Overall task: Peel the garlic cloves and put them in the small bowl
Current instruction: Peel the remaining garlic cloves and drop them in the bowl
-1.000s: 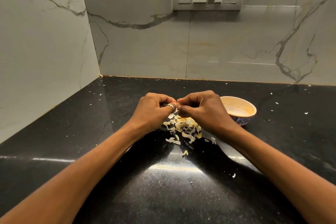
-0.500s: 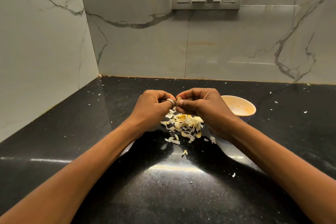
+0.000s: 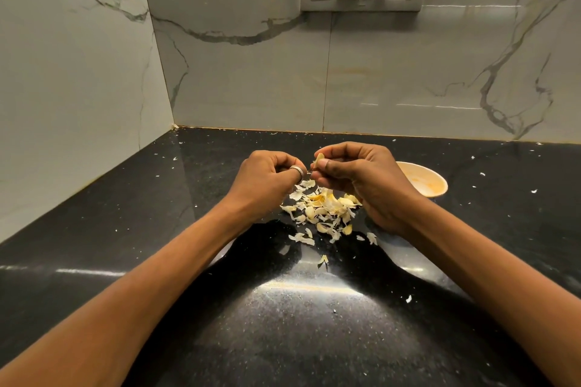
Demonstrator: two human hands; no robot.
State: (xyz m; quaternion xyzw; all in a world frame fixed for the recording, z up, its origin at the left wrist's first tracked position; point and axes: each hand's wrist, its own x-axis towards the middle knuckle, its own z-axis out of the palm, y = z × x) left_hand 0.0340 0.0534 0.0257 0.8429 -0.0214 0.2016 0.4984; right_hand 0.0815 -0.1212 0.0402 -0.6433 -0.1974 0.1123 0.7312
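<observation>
We have the garlic clove (image 3: 319, 159) in our right grip (image 3: 361, 179), pinched between thumb and forefinger above the middle of the surface (image 3: 151, 229), a little nearer its back edge than its front. The clove stands roughly upright, and its pale tip pokes up and leans slightly left out of the pinch.

Our left grip (image 3: 264, 179) sits just beside it on the left, with the fingers curled in narrow and the thumb and ringed finger (image 3: 298, 170) brought up to the clove's lower end. We cannot tell whether they hold a strip of skin, because that spot is too small to read.

Below both grips a heap of skins (image 3: 323, 210) lies on the surface, with stray flakes spread toward the front edge.

The small bowl (image 3: 435, 190) sits to the right of the right grip, toward the right side of the surface, and its near-left part is hidden behind that hand. We see a yellowish inside but cannot make out any cloves in it.

We judge the clove is still being stripped. What matters next is that the bowl lies on the right grip's own side, so once the clove is bare, a short swing to the right by that same grip should carry it over the rim. The left grip is the farther one and would have to cross over.
</observation>
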